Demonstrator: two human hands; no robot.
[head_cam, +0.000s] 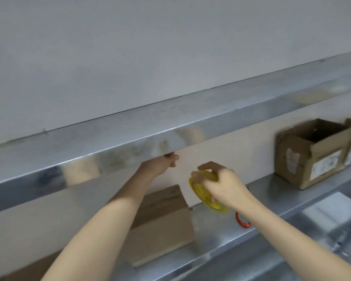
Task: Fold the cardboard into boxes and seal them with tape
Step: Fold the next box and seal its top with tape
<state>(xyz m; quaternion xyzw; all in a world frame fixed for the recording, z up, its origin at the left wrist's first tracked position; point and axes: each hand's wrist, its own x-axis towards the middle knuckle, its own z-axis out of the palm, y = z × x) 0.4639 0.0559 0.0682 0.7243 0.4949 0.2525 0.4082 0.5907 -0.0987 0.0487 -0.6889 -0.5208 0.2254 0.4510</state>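
Right hand [225, 189]: grasps a yellow tape reel [199, 191] above the desk [221, 238].
Left hand [162, 163]: raised to the metal shelf [130, 134] edge, fingers curled; grip unclear.
Closed box [162, 226]: on the desk, against the wall, left of the reel.
Open box [312, 153]: far right, well apart.

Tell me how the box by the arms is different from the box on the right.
The near box has its top shut; the far box stands open. The near box's sides look plain; the far box carries white labels. Both are brown cardboard on the metal counter.
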